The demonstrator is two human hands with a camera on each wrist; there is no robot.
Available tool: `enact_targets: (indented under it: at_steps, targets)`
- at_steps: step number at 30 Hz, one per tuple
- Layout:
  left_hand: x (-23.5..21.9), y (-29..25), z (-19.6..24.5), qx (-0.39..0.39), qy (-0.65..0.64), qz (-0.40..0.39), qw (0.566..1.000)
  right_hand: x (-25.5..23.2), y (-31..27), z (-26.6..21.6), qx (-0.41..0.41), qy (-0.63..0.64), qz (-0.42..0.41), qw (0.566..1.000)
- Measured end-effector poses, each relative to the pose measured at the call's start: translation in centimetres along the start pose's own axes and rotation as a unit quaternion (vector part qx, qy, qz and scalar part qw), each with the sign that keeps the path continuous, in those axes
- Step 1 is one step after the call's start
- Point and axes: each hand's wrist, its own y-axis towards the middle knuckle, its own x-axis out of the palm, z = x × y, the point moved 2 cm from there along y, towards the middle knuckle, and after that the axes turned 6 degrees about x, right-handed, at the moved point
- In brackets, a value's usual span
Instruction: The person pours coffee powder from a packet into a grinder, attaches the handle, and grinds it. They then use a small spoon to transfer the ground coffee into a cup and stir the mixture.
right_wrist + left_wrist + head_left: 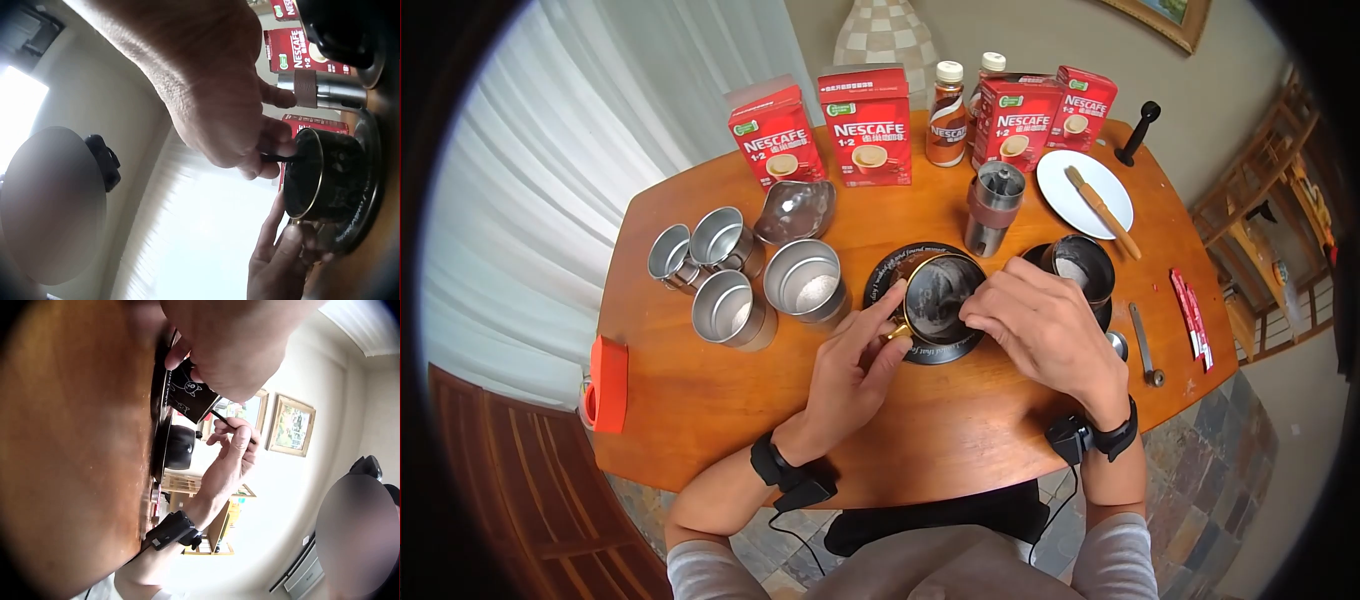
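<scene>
A black cup with a gold rim (940, 295) stands on a black saucer (945, 353) with white lettering around its edge. Its inside looks coated with a pale film. My left hand (855, 365) holds the cup at its gold handle, thumb and fingers about it. Over the right side of the cup, my right hand (1050, 325) pinches a thin dark stick (222, 419) that slants into the cup. The stick's lower end is hidden inside. A second black cup (1102, 262) with white powder in it stands just beyond the right hand.
Several metal cups (735, 310) and a clear dish (796, 210) stand at left, an orange object (608, 385) at the left edge. Behind are red Nescafe boxes (865, 130), bottles (947, 115), a grinder (990, 215) and a white plate with a brush (1105, 205). Red sachets (1190, 320) lie right.
</scene>
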Motion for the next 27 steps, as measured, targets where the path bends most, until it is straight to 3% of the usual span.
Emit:
enact_targets:
  at_steps: [4,10,13,16,19,22,27]
  targets:
    - [0.1,0.3,1.0,0.036,0.043,0.001,0.998,0.0,0.3,-0.2,-0.01,-0.021,0.052,0.998]
    - [0.0,0.5,1.3,0.045,0.052,0.018,0.998,-0.4,0.0,-0.3,0.011,-0.029,-0.029,0.999]
    - [0.0,0.5,1.2,0.053,0.051,0.02,0.997,-0.2,0.0,0.0,0.019,0.035,-0.031,0.999]
    - [0.1,0.6,1.5,0.069,0.06,0.02,0.996,-0.5,0.5,-0.1,0.009,-0.001,0.041,0.999]
    - [0.0,0.8,2.0,0.075,0.074,0.021,0.994,-0.1,0.4,0.0,0.025,-0.009,0.01,1.0]
    - [0.1,0.7,1.9,0.075,0.067,0.026,0.995,0.0,0.3,0.1,0.015,0.038,0.03,0.999]
    - [0.1,0.7,2.2,0.074,0.073,0.023,0.994,0.3,0.4,0.3,0.028,-0.009,0.062,0.998]
